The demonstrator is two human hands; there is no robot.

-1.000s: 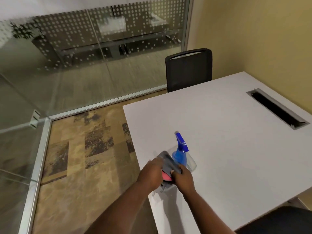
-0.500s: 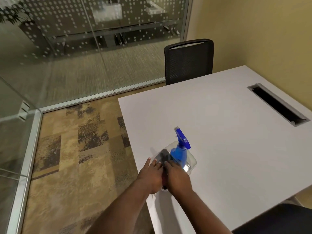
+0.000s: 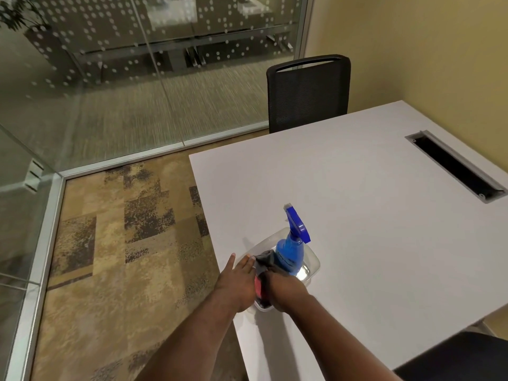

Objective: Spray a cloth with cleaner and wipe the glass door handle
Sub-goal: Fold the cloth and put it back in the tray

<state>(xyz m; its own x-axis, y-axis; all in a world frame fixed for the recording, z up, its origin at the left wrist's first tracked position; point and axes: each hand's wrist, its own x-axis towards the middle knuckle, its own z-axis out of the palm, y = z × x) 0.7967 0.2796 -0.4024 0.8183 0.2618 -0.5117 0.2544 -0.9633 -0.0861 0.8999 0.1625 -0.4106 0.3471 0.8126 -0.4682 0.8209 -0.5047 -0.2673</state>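
A blue spray bottle [image 3: 291, 251] stands upright in a clear plastic container [image 3: 313, 266] near the table's left edge. A grey cloth [image 3: 265, 260] is bunched in the container beside the bottle, above something red [image 3: 258, 287]. My right hand [image 3: 286, 292] is curled over the cloth from the near side and grips it. My left hand [image 3: 236, 281] lies flat against the container's left side, fingers stretched out and touching the cloth's edge. No door handle shows in this view.
The white table [image 3: 357, 204] has a cable slot [image 3: 453, 169] at the right. A black mesh chair [image 3: 308, 92] stands at its far side, another dark seat [image 3: 467, 358] at bottom right. Glass walls [image 3: 110, 92] with a metal floor rail enclose the carpeted floor on the left.
The grey cloth, held up over the container by both hands a second ago, is now pressed down into it. My left hand has flattened out beside it.
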